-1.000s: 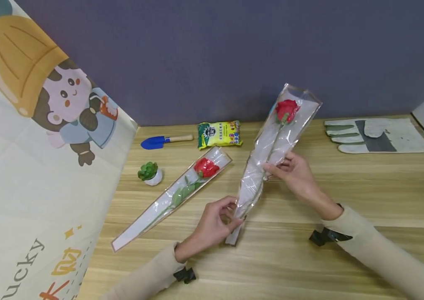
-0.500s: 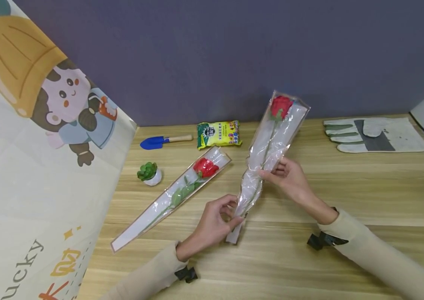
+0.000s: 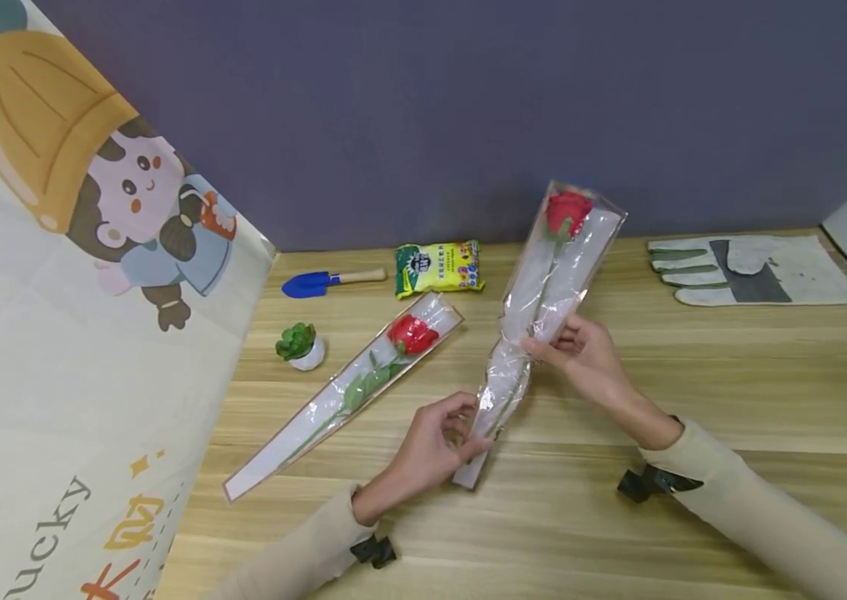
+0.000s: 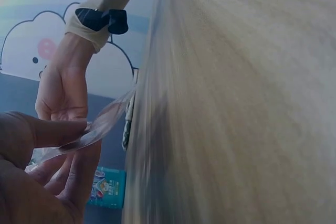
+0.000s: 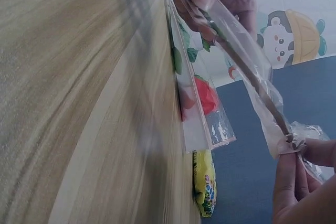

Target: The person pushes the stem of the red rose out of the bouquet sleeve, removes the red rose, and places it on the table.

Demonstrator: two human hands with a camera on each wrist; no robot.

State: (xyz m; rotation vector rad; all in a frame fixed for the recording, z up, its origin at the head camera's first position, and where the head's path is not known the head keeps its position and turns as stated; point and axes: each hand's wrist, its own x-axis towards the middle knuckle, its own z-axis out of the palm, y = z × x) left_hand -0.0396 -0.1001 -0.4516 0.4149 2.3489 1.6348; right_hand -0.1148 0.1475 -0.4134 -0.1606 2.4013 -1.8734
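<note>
Both hands hold a red rose in a clear sleeve with a white backing (image 3: 554,271), tilted with its flower up and to the right. My left hand (image 3: 426,440) pinches the sleeve near its narrow bottom end. Midway up, where the wrapper is creased and gathered, my right hand (image 3: 590,360) grips it between thumb and fingers. The right wrist view shows the long stem (image 5: 249,74) running inside the plastic from one hand to the other. A second wrapped red rose (image 3: 367,383) lies flat on the table, left of the hands.
Along the back of the wooden table (image 3: 694,375) lie a blue trowel (image 3: 311,284), a yellow-green packet (image 3: 438,268) and a pair of work gloves (image 3: 754,271). A small potted succulent (image 3: 299,345) stands at the left. Behind rises a dark blue panel (image 3: 423,117).
The held rose's top has come down and slightly left, and the right hand has dropped a little with it. The left hand keeps its pinch in nearly the same place.
</note>
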